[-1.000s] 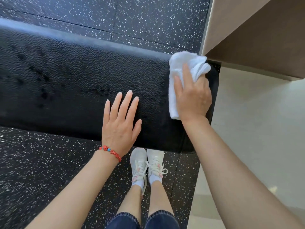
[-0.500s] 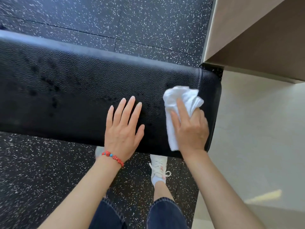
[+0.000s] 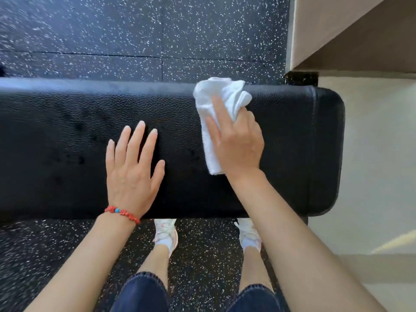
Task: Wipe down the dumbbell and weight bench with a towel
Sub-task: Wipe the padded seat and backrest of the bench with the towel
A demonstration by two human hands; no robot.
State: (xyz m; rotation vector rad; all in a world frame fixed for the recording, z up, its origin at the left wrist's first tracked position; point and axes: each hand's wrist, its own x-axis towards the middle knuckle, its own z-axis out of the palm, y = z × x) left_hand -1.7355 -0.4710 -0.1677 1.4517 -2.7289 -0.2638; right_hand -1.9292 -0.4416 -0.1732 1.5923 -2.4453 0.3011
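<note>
Bench [image 3: 67, 131] spans the view from left to right, its rounded end at the right, with speckled floor [image 3: 112, 30] on its far and near sides. Dark damp spots remain on the pad left of your hands. No dumbbell is in view.

Your right hand [image 3: 236, 145] pins the towel [image 3: 216, 97] to the pad with its fingers curled into the cloth. Half a second ago this hand worked near the pad's near edge, close to the right end. It now sits at the far edge and further left, so one stroke has crossed the pad's width. Judge the right end as covered and the left portion as outstanding.

Your left hand [image 3: 132, 172] lies flat on the pad, fingers straight and slightly spread, holding nothing, as it did a second ago.

The towel lies under and beyond your right fingers, bunched, its far corner over the pad's far edge. A narrow strip trails toward your wrist.
</note>
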